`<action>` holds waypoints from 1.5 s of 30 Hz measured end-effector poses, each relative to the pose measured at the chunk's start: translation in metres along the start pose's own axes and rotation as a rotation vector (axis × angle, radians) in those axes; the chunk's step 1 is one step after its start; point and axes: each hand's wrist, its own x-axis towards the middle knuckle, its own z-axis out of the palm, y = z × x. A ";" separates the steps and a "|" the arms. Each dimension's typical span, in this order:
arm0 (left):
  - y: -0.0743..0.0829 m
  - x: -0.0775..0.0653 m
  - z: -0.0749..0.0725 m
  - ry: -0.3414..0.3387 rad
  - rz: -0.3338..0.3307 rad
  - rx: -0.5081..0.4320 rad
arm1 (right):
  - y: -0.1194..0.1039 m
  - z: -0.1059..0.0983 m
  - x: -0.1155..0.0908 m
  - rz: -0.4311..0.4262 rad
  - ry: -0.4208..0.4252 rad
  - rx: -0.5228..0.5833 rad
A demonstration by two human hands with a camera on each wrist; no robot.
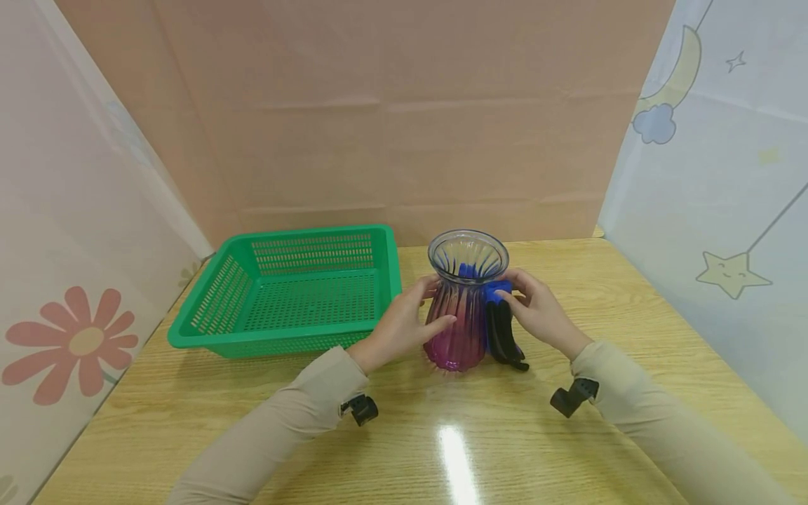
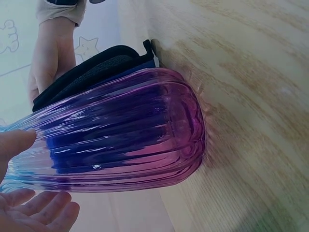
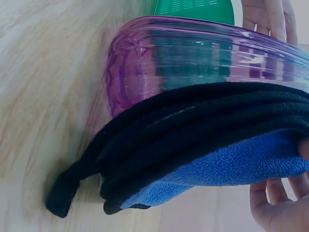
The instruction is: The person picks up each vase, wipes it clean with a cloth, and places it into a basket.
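Observation:
A tall ribbed glass vase (image 1: 459, 330), clear at its flared rim and pink-purple at its base, stands upright on the table. My left hand (image 1: 402, 322) holds its left side, thumb across the front and fingers toward the back; the left wrist view shows thumb and fingertips by the narrower upper part. Right beside the vase, my right hand (image 1: 539, 308) pinches the top of a folded blue terry cloth with black edging (image 3: 207, 140). The cloth hangs down along the vase's right side, a small black loop at its lower end. Blue shows through the glass.
A green plastic basket (image 1: 284, 337) with slotted walls stands left of the vase, close to my left hand. The wood-grain table (image 1: 404, 435) carries a bright reflection in front. Printed sheets (image 1: 713, 175) hang at both sides, and a plain backdrop (image 1: 379, 126) stands behind.

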 end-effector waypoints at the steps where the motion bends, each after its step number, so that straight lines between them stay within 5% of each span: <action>1: 0.000 0.000 0.000 -0.001 0.001 -0.001 | -0.001 -0.001 0.000 -0.002 0.000 -0.001; 25: 0.006 -0.003 0.021 0.104 -0.014 0.149 | -0.024 -0.017 0.014 -0.098 0.062 0.142; 37: 0.008 -0.002 0.016 0.063 -0.111 0.090 | -0.027 -0.026 0.016 -0.137 0.112 0.103; 45: 0.004 -0.002 0.012 0.042 -0.057 0.089 | -0.026 -0.029 0.017 -0.153 0.137 0.125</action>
